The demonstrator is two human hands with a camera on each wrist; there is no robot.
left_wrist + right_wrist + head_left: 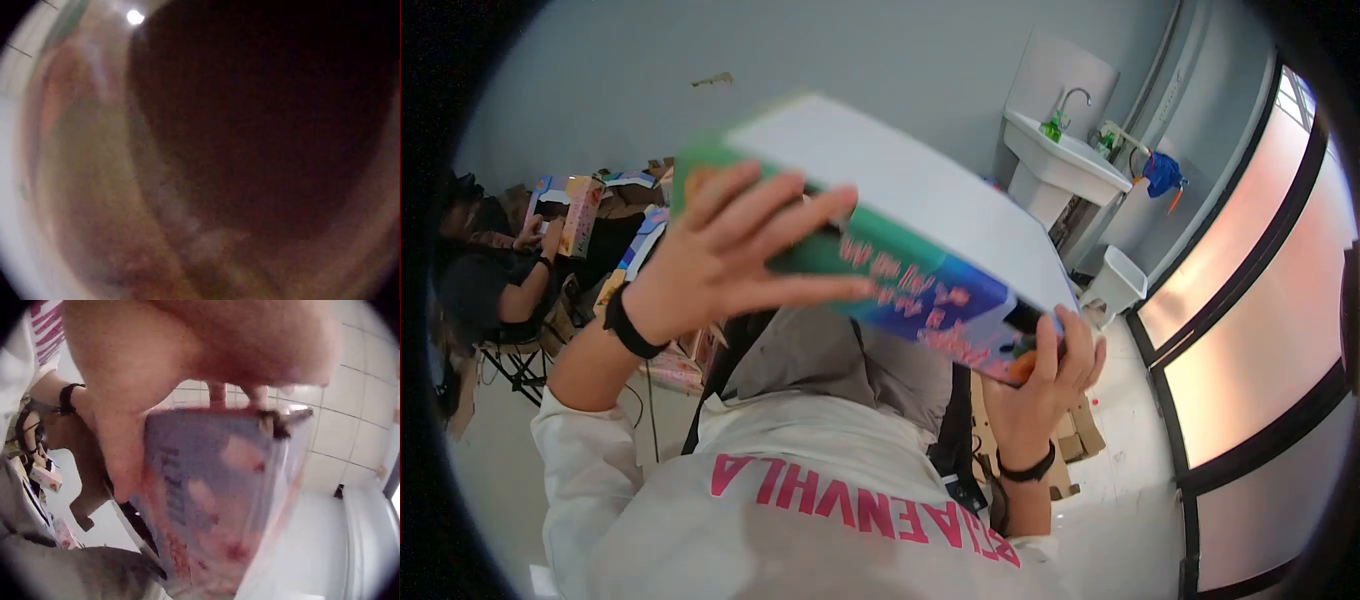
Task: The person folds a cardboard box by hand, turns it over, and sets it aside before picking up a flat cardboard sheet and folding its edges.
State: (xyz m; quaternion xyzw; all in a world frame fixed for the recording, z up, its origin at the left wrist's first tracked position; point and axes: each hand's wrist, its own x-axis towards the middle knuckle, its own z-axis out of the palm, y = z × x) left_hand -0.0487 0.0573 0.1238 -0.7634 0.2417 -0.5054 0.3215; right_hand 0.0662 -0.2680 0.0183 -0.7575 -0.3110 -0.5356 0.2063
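A large printed cardboard box [960, 308] is held up tilted before the person, a plain white face on top and a green, blue and purple side with pink lettering towards the body. Across its green left end lies the left hand [720, 250], fingers spread and fairly straight, thumb along the printed side. The right hand [1050, 375] grips the box's right end, its fingers bent over the edge by a dark cutout. Close to the right wrist camera, the printed box panel [219, 500] shows under that hand. Blur and darkness fill most of the left wrist view.
Another person [485, 290] sits at the left beside a similar printed box [580, 215] and more boxes. A white sink [1065, 150] hangs on the back wall, with a white bin [1115, 280] below it. Cardboard pieces [1080, 430] lie on the floor at the right.
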